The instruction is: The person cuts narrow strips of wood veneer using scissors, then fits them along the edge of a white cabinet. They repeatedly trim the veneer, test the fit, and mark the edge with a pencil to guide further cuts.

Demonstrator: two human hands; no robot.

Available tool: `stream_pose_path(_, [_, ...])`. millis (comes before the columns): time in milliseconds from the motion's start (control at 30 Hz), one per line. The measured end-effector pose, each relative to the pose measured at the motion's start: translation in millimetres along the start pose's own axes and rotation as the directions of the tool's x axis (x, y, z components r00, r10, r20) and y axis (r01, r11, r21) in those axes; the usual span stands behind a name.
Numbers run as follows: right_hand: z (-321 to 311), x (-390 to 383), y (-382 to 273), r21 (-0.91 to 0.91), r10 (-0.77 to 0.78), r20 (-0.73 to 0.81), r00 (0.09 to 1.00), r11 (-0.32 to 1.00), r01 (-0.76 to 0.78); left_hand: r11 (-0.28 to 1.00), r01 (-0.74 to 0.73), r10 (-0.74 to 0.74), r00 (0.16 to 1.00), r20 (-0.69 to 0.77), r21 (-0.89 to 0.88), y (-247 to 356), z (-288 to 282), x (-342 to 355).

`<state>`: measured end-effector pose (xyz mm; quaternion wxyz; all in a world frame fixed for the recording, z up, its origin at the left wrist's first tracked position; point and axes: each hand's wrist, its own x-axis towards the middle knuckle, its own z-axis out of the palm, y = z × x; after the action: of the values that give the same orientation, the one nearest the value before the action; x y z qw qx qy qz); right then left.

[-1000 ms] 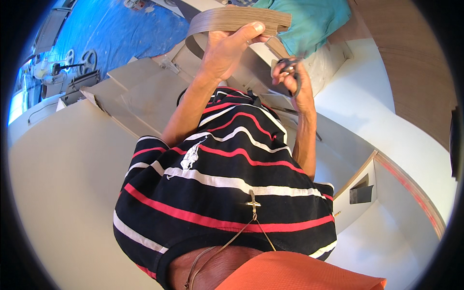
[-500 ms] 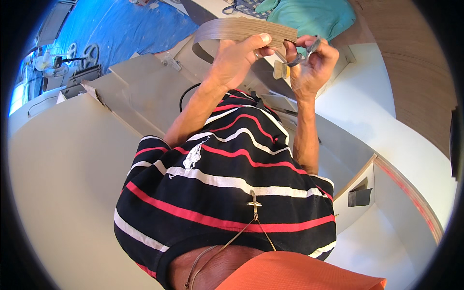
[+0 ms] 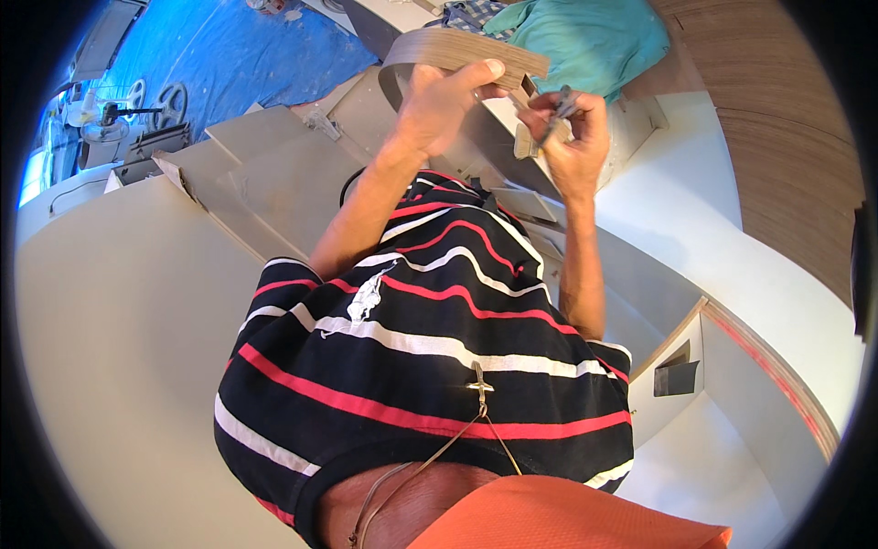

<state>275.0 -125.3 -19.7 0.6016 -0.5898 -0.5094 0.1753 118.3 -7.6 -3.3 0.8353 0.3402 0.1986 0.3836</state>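
My left hand [image 3: 437,105] pinches a long strip of wood-grain edge banding [image 3: 457,50] near its end, thumb on top. The strip curls back in a loop to the left of the hand. Just right of the strip's end, my right hand [image 3: 576,142] is closed around a grey tool that looks like a pair of scissors [image 3: 560,114]. Its blades are partly hidden by the fingers and blurred. The tool stands a little apart from the strip. Below it shows a small yellowish, block-like thing [image 3: 525,143].
A teal cloth [image 3: 594,41] and a checked cloth [image 3: 471,16] lie beyond my hands. Blue sheeting [image 3: 238,55] covers the far left. Light panels [image 3: 265,146] stand on the left, a white surface [image 3: 686,174] and brown wood-grain board [image 3: 777,119] on the right. A white open box [image 3: 732,457] sits lower right.
My right hand with the scissors has moved left and down, away from the strip's end. My left hand and the strip have shifted slightly, with the strip's end now more to the left.
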Motion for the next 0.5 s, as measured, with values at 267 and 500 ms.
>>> stream_pose_path(267, [-78.3, -1.9, -17.4, -0.086, 0.508, 0.576, 0.641, 0.817, -0.571, 0.963, -0.005, -0.043, 0.984, 0.173, 0.268, 12.3, -22.7, 6.2])
stream_pose_path(500, [-64.6, 9.1, -15.5, -0.137, 0.459, 0.718, 0.524, 0.831, -0.54, 0.829, 0.088, -0.2, 0.969, 0.145, 0.552, 11.8, -20.2, -0.4])
